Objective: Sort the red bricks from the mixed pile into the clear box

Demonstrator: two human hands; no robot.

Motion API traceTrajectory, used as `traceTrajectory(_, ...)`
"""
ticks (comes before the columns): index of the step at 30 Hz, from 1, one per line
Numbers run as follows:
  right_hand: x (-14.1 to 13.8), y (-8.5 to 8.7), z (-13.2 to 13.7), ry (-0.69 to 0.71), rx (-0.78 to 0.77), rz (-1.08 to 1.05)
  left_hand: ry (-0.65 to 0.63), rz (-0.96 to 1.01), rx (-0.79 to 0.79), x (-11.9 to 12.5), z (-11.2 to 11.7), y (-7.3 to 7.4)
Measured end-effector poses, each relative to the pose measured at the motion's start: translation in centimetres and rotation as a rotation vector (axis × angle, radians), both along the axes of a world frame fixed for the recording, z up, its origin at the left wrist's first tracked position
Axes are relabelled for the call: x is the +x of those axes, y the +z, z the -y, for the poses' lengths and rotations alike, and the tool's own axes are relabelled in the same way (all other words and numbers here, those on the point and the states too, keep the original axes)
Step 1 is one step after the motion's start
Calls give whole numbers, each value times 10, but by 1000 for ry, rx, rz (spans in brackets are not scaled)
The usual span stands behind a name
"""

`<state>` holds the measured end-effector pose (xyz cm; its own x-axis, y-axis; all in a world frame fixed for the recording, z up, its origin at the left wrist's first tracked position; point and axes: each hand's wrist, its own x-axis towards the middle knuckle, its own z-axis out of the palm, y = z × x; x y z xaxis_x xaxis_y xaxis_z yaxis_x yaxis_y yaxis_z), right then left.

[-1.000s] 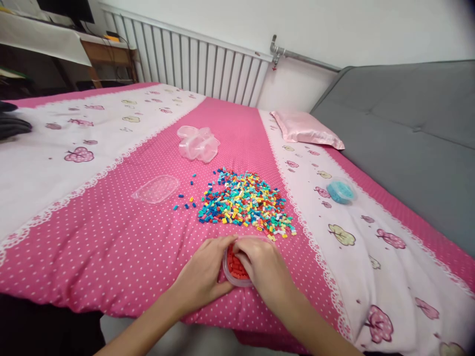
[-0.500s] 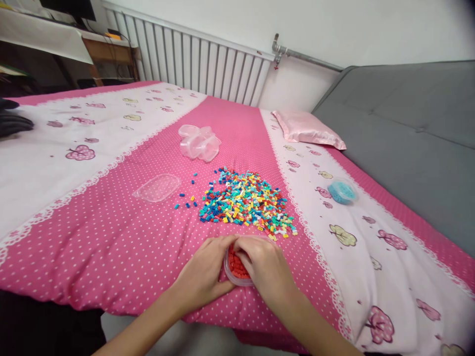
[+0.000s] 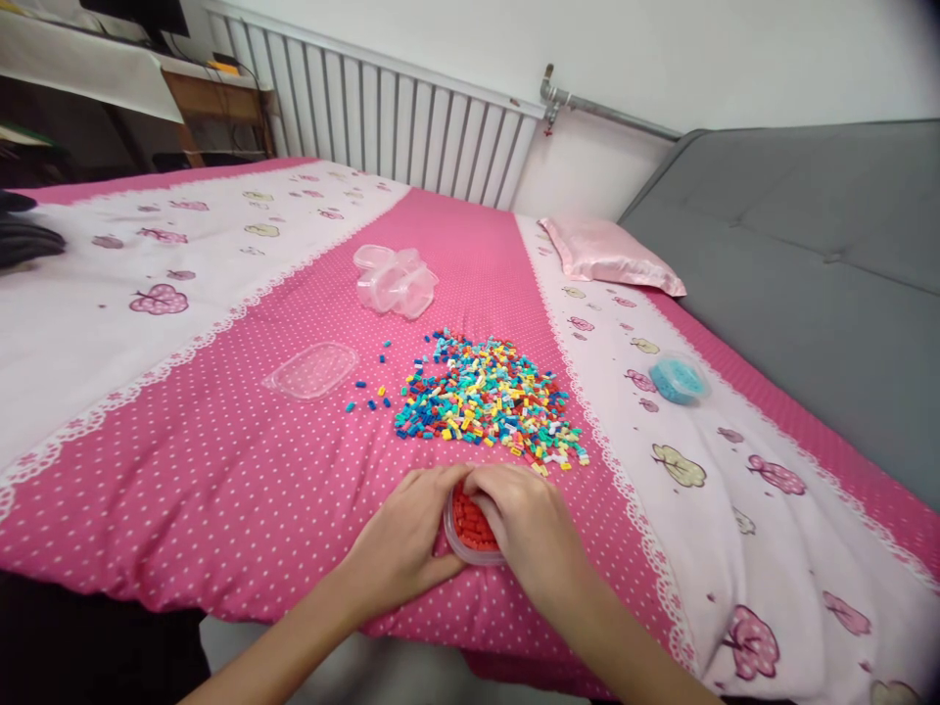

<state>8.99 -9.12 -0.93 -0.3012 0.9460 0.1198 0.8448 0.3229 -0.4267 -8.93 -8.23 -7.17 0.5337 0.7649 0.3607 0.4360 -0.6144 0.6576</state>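
Note:
At the bed's near edge stands a clear plastic container (image 3: 456,544) filled with small red building bricks (image 3: 470,524). My left hand (image 3: 406,534) curves round the container's left side, with the thumb at the near rim and the fingers at the far side. Over its right half lies my right hand (image 3: 530,516), fingers curled down among the red bricks; its fingertips are hidden, so what they pinch does not show. Just beyond both hands spreads a pile of mixed coloured bricks (image 3: 489,397), blue, teal, yellow, red and white.
A clear lid (image 3: 314,371) lies flat left of the pile, several loose bricks between. Farther back sit clear empty containers (image 3: 397,282). On the right are a container of light-blue bricks (image 3: 677,380) and a pink pillow (image 3: 611,257). A dark glove-like thing (image 3: 27,235) lies far left.
The fingers of my right hand have shifted slightly over the red bricks, and more of the bricks shows. My left hand keeps its place on the container.

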Motion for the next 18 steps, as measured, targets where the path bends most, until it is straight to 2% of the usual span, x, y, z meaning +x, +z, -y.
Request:
traceTrajectory(7, 0, -5, -2, 66, 37, 112, -4, -5, 34, -1, 0, -2)
traceTrajectory(18, -1, -5, -4, 54, 32, 119, -7, -12, 43, -1, 0, -2)
